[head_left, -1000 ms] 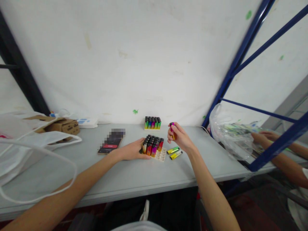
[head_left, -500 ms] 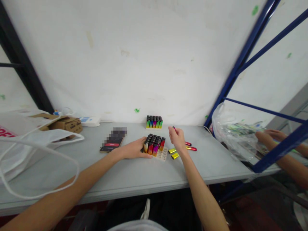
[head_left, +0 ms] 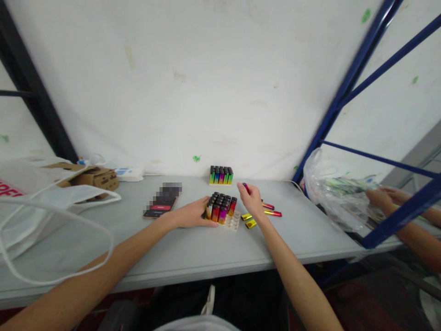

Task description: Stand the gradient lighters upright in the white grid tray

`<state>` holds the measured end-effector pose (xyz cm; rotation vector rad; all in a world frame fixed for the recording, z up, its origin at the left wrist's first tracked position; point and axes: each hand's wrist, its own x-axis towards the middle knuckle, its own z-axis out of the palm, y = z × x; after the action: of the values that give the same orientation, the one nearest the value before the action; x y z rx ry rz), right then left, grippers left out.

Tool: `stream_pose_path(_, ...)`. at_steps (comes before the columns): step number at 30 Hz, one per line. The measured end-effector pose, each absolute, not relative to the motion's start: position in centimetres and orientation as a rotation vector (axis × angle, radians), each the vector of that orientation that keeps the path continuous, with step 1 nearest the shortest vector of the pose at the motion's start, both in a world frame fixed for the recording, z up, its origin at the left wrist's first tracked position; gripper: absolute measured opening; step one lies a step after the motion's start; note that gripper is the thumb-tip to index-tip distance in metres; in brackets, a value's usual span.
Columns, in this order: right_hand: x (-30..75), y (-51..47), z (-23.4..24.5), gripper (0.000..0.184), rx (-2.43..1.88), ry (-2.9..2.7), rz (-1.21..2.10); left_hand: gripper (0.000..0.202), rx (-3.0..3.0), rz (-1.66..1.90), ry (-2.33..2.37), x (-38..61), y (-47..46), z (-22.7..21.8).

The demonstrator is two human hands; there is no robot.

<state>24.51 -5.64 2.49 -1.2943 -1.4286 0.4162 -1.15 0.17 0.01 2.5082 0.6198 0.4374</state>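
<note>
Several upright lighters (head_left: 221, 209) with black tops, in red, purple and gold, stand in a pale tray (head_left: 233, 222) in front of me. My left hand (head_left: 193, 213) grips the tray's left side, its fingers partly hidden behind the lighters. To the right of the tray and above the table, my right hand (head_left: 252, 201) is closed on a lighter (head_left: 245, 187), whose dark, reddish end shows at the fingers. Beneath and beside my right wrist lie loose lighters: yellow ones (head_left: 251, 224) and red ones (head_left: 274, 213). Holes are bare along the tray's right side.
A second block of rainbow-coloured lighters (head_left: 221, 175) stands by the wall. Left of my hand lies a phone (head_left: 164, 202). White bags (head_left: 69, 216) and a cardboard box (head_left: 99, 179) fill the left side. On the right are a blue rack post (head_left: 322, 126), clear plastic (head_left: 330, 197) and another person's hands (head_left: 386, 197).
My right hand has shifted slightly left and turned, so the lighter in it shows more. My left hand and the tray have stayed in place.
</note>
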Motion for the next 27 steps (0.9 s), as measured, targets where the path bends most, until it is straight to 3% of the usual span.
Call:
stream_pose_path(7,24.15,-6.29,2.63,0.059,-1.294,-1.508,0.369,0.080,2.496,0.462,0.621,-1.19,0.25,-0.06)
stream_pose_path(18,23.91,-6.50,2.75,0.036,-1.377,-1.561,0.244,0.081,2.496,0.476,0.594,-1.16,0.47,-0.29)
stream_pose_path(27,23.97,-6.33,2.68,0.038,-1.368,-1.564,0.240,0.080,2.512,0.433,0.606,-1.19,0.17,0.10)
